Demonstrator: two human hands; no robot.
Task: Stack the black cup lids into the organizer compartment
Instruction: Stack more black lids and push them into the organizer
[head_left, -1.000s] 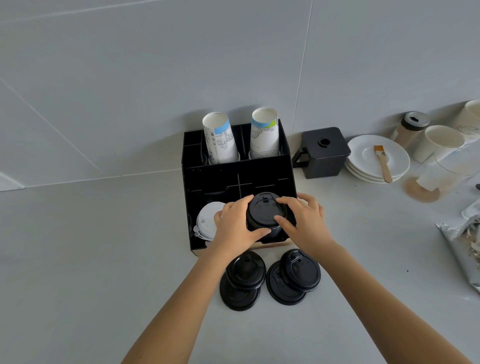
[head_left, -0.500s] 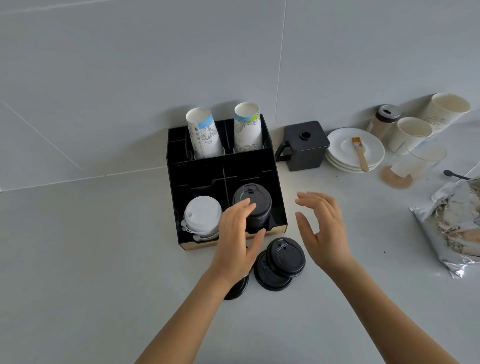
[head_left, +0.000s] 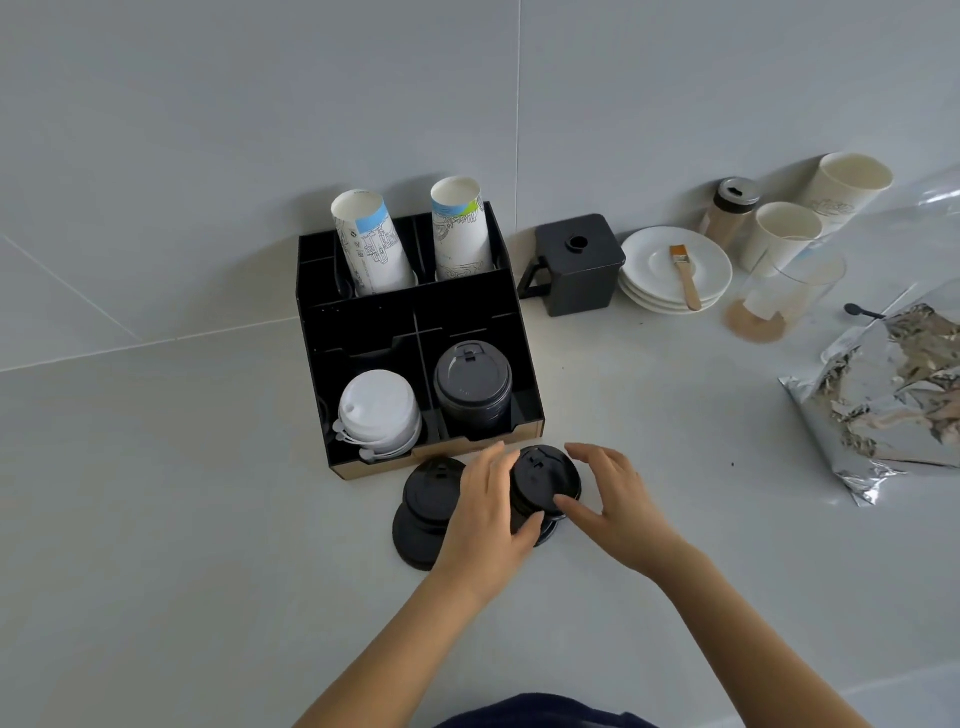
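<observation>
My left hand (head_left: 488, 519) and right hand (head_left: 618, 499) cup either side of the nearer black lids (head_left: 543, 486) on the counter (head_left: 208, 519), fingers spread and curved around the rim; whether I am gripping yet I cannot tell. A second loose pair of lids (head_left: 428, 496) lies just left, partly under my left hand. These look like thin, light plastic, slightly flexible and slick, so I judge the rim is the place to pinch, evenly from both sides. The black stack (head_left: 472, 387) already stands in the organizer's (head_left: 363, 332) front right compartment, beside the white lids (head_left: 379, 410). The front lip is low and the counter before it is open, so lifting over it should be easy.
</observation>
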